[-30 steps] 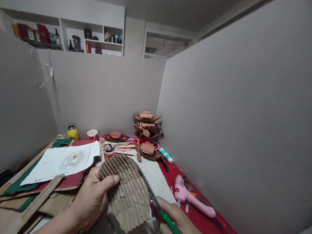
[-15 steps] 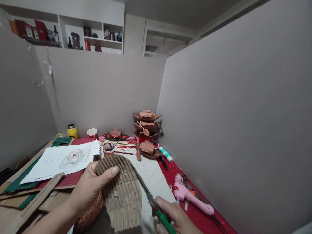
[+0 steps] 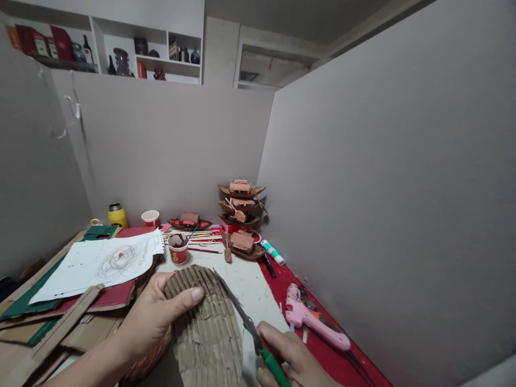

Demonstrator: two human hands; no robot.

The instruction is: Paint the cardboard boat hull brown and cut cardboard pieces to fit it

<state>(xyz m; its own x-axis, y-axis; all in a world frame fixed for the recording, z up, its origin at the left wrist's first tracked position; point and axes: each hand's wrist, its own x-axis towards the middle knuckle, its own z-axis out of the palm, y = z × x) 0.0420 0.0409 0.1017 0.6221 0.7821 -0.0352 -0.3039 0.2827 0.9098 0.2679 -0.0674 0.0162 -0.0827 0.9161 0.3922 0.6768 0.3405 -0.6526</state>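
Note:
A rounded piece of corrugated cardboard (image 3: 209, 333) hangs in front of me, its ridges facing up. My left hand (image 3: 157, 309) is closed on its upper left edge, thumb on top. Green-handled scissors (image 3: 252, 328) are in my right hand (image 3: 292, 355), fingers wrapped round the handles. Their blades lie along the cardboard's upper right edge. A reddish-brown woven-looking object, partly hidden, is below my left wrist.
Behind the cardboard are a paint cup (image 3: 178, 252) with a brush, thin sticks and several small model boats (image 3: 242, 244). A pink glue gun (image 3: 316, 325) lies right; a drawing (image 3: 97, 263) on cardboard sheets lies left.
The cardboard and my left hand have shifted slightly right and down, uncovering more of the paint cup. The scissors remain at the cardboard's right edge.

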